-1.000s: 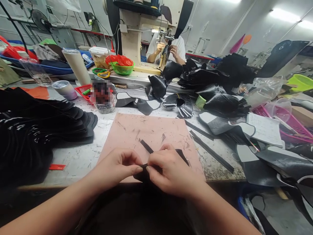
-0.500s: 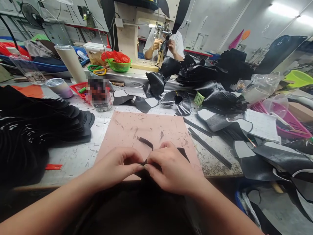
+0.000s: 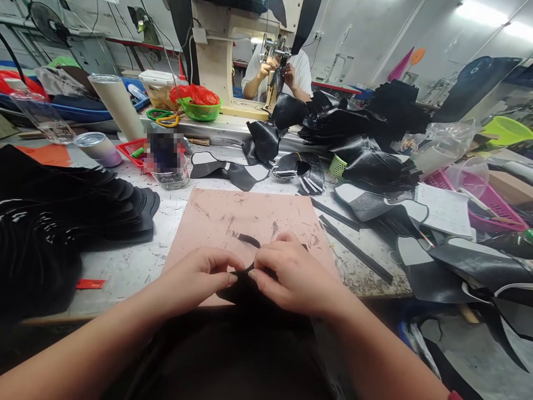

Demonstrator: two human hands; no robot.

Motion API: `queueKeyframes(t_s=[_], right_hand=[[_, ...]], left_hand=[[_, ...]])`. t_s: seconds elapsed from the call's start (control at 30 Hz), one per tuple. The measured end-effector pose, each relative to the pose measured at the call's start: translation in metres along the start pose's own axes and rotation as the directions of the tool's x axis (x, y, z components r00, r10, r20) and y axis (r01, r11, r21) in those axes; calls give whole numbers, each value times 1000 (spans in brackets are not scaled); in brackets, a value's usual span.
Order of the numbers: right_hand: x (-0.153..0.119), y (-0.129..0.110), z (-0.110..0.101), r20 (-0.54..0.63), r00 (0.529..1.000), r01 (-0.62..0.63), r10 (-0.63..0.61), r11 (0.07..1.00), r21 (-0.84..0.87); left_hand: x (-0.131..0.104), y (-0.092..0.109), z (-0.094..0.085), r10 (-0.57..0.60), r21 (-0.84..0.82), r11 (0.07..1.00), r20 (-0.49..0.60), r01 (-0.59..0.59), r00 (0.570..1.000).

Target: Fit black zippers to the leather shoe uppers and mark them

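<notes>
The head view shows both bare hands at the table's near edge, over the near side of a pink board (image 3: 250, 208). The left hand (image 3: 204, 278) has thumb and forefinger nearly closed, pinching the edge of a black piece (image 3: 233, 291). The right hand (image 3: 291, 272) pinches the same piece just beside it, thumb tip drawn in, other fingers curled; how its forefinger meets the thumb is hidden. A narrow strip (image 3: 249, 239) shows between the fingertips, its end curling up past the right hand toward the board's middle. Gripping so close together probably gives fine control over a short stretch of edge, and the board likely spares the tabletop.

Two loose strips (image 3: 358, 250) lie slantwise near the board's right edge, seemingly within easy reach. The tall stack (image 3: 83, 205) at the table's left edge probably stands aside to leave the middle free.

The black piece looks matt and limp, its lower part lost against dark clothing. The strip is thin and bends readily; the loose ones are straight and flat. The board is smooth but scuffed, the stack's layers wavy-edged, and the leather-like pieces (image 3: 375, 164) beyond are glossy and creased.
</notes>
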State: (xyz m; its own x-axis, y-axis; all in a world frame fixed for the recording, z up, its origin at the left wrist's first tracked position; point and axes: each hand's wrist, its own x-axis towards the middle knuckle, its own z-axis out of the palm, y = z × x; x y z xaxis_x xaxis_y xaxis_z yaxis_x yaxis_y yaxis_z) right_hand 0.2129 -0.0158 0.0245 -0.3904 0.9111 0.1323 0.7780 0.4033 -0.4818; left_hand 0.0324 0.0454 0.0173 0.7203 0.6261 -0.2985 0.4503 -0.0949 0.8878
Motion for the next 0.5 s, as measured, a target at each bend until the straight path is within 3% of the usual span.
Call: queueKeyframes(t_s=[0.23,0.5], right_hand=[[2,-1,0,32,999,22,-22,999,-28],[-1,8,-2,21,1000,14,-15,999,45]], left_hand=[[3,8,0,106,261,959,16,-107,994],[6,12,-2,9,297,954,111,-42,994]])
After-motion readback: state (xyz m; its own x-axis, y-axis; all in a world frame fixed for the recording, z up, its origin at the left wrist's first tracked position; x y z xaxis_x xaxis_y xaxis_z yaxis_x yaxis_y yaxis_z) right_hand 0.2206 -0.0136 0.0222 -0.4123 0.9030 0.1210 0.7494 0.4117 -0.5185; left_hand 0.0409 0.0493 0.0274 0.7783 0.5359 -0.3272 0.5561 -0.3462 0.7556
